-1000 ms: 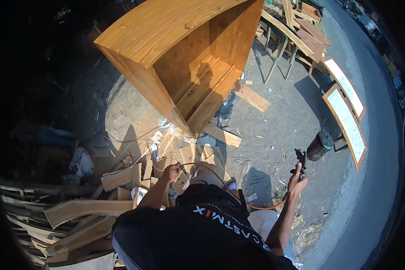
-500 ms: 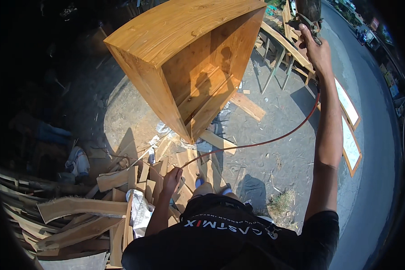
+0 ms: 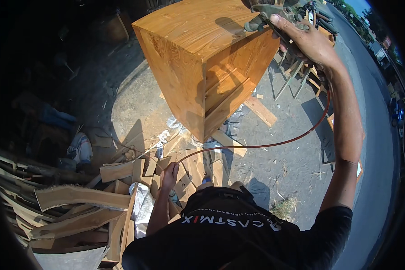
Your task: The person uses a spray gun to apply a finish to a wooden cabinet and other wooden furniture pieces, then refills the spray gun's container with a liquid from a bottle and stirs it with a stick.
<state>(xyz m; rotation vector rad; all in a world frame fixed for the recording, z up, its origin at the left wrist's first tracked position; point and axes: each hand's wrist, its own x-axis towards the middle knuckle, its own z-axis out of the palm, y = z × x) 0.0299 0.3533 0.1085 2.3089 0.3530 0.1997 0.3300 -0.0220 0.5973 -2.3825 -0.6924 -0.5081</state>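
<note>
A glossy orange-brown wooden cabinet (image 3: 177,67) with an open front stands tilted in the picture ahead of me. My right hand (image 3: 312,45) is raised at the upper right, closed around a spray gun (image 3: 255,22). The gun's front end is over the cabinet's top panel near the open edge, and its shadow falls on that panel. A thin red-brown hose (image 3: 261,146) hangs from below the gun and curves across to my left. Low at centre-left, my left hand (image 3: 168,175) is closed on this hose.
Offcut boards (image 3: 83,198) lie heaped at the lower left, beside a silvery-white sheet (image 3: 142,207). Loose planks (image 3: 261,111) rest on the ground around the cabinet. Trestle legs (image 3: 292,81) stand behind it on the right. A paved road (image 3: 373,148) runs along the right side.
My right hand has swung left with the spray gun, from beside the cabinet to over its top edge. The cabinet sits farther right in view. My left hand keeps its hold on the hose.
</note>
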